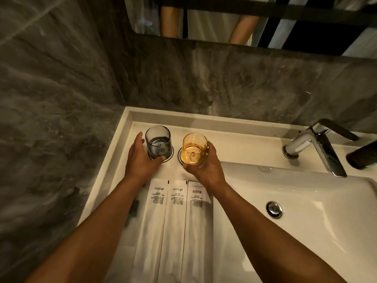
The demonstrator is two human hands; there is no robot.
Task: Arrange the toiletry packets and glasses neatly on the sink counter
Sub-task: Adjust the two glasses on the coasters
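Observation:
A smoky grey glass (158, 142) stands upright on a round coaster at the back left of the white sink counter (234, 137). My left hand (140, 160) wraps around its left and near side. To its right an amber glass (193, 149) sits on or just above a second coaster (180, 155), gripped from the right and front by my right hand (206, 168). Three long white toiletry packets (173, 221) with black print lie side by side, lengthwise, just in front of the glasses. My forearms cover parts of the outer packets.
The white basin (306, 211) with its chrome drain (274, 209) lies to the right. A chrome tap (320, 146) stands at the back right, with a dark object (362, 156) beside it. Grey marble walls close off the left and back, and a mirror hangs above.

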